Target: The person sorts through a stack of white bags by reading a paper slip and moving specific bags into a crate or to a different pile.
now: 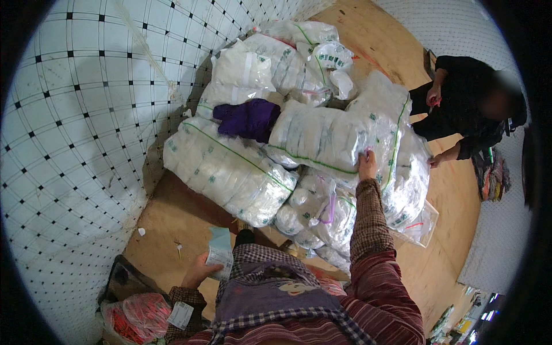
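My right hand (366,165) reaches forward, fingers closed on the end of a white plastic-wrapped bundle (310,135) with a green band, on top of the pile. At lower left, my left hand (201,267) holds a pale blue paper slip (220,250). A label (180,315) is by my left cuff. Around my reach are more wrapped bundles (224,169), a clear bag with a purple handle (316,204) and a dark purple bundle of fabric (244,118) lying among them.
A co-worker (468,98) stands right, one hand (438,161) at the pile, the other holding something red. A tiled wall (80,115) runs along the left. A red bagged bundle (135,316) lies lower left. The pile rests on wooden flooring (443,213), with coloured items (491,175) farther right.
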A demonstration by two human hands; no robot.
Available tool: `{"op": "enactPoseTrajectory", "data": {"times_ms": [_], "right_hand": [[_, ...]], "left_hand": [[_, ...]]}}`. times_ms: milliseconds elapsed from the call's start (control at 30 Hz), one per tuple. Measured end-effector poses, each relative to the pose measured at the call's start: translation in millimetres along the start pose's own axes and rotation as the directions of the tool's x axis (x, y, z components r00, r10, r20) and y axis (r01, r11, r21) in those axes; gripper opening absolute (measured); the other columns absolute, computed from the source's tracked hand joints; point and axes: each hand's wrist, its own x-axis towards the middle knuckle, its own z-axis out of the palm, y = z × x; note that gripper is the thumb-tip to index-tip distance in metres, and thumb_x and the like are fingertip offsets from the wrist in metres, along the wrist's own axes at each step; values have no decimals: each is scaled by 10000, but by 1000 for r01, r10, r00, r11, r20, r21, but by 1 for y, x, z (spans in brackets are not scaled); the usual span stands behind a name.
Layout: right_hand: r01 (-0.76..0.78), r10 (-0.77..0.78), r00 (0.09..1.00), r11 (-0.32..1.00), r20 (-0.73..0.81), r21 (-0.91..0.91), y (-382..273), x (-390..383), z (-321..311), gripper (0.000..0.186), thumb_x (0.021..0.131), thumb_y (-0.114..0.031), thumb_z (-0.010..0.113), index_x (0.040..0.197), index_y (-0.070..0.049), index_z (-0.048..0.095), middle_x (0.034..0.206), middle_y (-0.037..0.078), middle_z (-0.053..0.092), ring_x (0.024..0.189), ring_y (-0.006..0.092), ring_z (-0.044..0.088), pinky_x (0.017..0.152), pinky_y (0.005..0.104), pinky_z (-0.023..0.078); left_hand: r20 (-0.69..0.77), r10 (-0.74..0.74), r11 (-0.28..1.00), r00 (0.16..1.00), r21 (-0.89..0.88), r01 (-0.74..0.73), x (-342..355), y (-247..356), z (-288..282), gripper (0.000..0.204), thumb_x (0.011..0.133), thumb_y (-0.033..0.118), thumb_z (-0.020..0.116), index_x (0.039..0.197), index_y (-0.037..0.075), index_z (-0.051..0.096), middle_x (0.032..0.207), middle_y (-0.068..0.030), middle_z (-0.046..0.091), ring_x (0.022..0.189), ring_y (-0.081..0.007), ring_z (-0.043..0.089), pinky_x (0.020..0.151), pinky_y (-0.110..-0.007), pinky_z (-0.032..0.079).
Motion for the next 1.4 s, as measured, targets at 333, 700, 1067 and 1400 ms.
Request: {"op": "enactPoseTrajectory", "data": {"times_ms": [333,700,1067,1400], "right_hand": [[103,-89,995,801,54,-589,6,-55,5,319,773,-293,526,1010,-79,532,989,147,557,922,289,515,757,413,415],[-272,-356,827,425,-436,-863,114,-202,77,594,732,-381,549,1227,-126,342,1214,148,387,1113,308,346,898,480,302],[-911,816,389,409,428,48,65,-538,23,637,764,-543,451,1213,-94,398,1181,186,416,1122,343,355,900,470,324],[-867,964,184,67,191,494,-17,-641,118,598,782,-524,423,1202,-98,418,1171,228,425,1099,389,368,933,428,288]], "left_hand": [[188,82,990,979,95,-101,37,44,-17,341,711,139,653,1004,-3,550,935,-73,598,821,-150,566,713,-291,450],[416,-40,883,908,440,-163,39,102,80,345,716,69,631,1034,-23,533,959,-81,595,824,-144,563,705,-263,444],[588,-454,455,669,799,-393,115,112,151,272,728,25,599,989,-28,541,898,-68,600,776,-122,556,696,-247,439],[550,-681,152,483,752,-642,73,84,214,305,730,56,601,1017,-27,536,879,-54,600,740,-101,557,663,-232,445]]}}
